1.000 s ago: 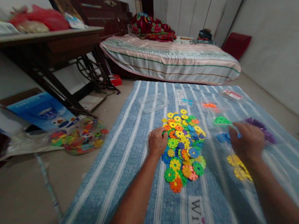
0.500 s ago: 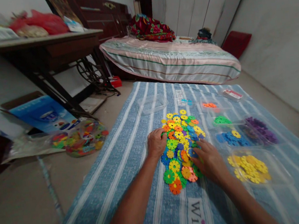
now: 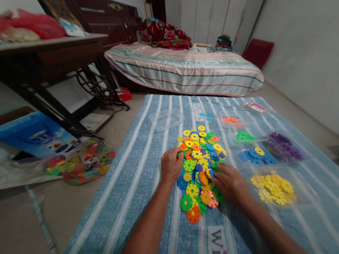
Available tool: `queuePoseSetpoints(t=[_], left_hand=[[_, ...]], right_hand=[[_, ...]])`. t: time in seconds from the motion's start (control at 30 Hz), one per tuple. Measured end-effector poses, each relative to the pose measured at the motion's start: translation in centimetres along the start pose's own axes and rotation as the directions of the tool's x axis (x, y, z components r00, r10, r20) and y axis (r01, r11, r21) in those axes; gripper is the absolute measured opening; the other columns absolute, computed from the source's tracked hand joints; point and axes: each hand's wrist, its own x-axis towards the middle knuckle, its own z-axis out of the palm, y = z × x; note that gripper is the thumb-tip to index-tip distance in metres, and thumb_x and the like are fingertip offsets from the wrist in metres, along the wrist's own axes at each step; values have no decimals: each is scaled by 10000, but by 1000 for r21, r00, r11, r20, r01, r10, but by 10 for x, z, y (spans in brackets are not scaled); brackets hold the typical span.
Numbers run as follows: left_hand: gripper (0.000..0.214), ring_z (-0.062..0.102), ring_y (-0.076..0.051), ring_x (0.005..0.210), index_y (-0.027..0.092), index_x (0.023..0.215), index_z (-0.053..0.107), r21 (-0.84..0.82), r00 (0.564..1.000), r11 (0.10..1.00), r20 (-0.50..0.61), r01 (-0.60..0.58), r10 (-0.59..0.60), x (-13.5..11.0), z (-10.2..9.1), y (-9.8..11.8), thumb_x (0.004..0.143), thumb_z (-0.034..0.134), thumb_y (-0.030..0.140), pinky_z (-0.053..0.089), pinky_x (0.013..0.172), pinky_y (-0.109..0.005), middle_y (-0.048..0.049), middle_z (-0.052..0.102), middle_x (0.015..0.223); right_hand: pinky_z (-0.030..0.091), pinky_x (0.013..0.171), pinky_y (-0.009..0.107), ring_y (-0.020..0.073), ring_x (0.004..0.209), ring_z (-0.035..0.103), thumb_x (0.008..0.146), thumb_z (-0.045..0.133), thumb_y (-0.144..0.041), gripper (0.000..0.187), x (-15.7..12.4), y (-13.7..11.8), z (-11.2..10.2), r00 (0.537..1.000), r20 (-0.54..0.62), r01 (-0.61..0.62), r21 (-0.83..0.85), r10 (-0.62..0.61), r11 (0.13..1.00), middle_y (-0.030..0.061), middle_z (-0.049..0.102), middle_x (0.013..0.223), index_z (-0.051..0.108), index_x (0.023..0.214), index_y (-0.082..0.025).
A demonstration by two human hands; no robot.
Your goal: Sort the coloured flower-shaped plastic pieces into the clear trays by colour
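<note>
A pile of flower-shaped plastic discs [image 3: 196,154], in yellow, green, orange, blue and a little purple, lies on the striped cloth between my hands. At the pile's left edge rests my left hand [image 3: 172,166], fingers bent but apart, touching the outer discs. My right hand [image 3: 231,184] reaches over the right side, fingers apart at a blue disc [image 3: 211,174]; I see nothing lifted. To the right, clear trays hold sorted discs: yellow discs [image 3: 274,188], blue discs [image 3: 257,157], purple discs [image 3: 284,146], green discs [image 3: 244,136] and orange discs [image 3: 230,120].
Light blue pieces [image 3: 205,116] lie in a tray at the back, beside a clear container [image 3: 167,120]. A small red-and-white box [image 3: 254,108] is at the far right. A bag of colourful pieces [image 3: 88,162] sits on the floor left. Beyond stands a bed [image 3: 187,70].
The view has shifted slightly, moving the whole scene a little left. My right fingers have shifted slightly at the blue disc; my left hand stays by the pile's edge.
</note>
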Motion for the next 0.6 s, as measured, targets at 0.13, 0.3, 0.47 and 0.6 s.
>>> queuePoseSetpoints(t=[0.13,0.3,0.47,0.6], left_hand=[[194,663,-188,941,222,905,685,-1,1000,1000,1,-6,6,1,0,-1,819,512,203,498,891,-326,-45,733,987],[195,662,-190,959,220,910,684,-4,1000,1000,-6,-1,1,1,1,-3,827,508,221,494,904,-328,-47,733,995],[197,665,-195,954,219,899,685,-12,1000,1000,-17,-3,3,2,1,-4,821,505,224,499,911,-339,-50,736,997],[204,668,-200,951,214,897,682,-10,1000,1000,-20,-18,18,2,1,-5,830,490,229,501,910,-343,-56,736,997]], right_hand=[[532,931,445,259,1074,618,925,556,-273,173,0,-2,-2,1000,-26,10,-15,-11,1000,98,700,1038,716,918,-209],[551,884,414,233,1000,647,939,530,-263,189,2,-4,-7,999,-49,19,5,-19,1000,89,711,979,710,925,-209],[556,833,370,200,917,668,930,536,-220,167,11,-2,-23,997,-66,28,45,-25,999,73,719,894,697,890,-210],[547,793,350,194,846,673,922,543,-233,164,21,11,-42,994,-108,-19,4,19,1000,74,722,856,691,859,-199]])
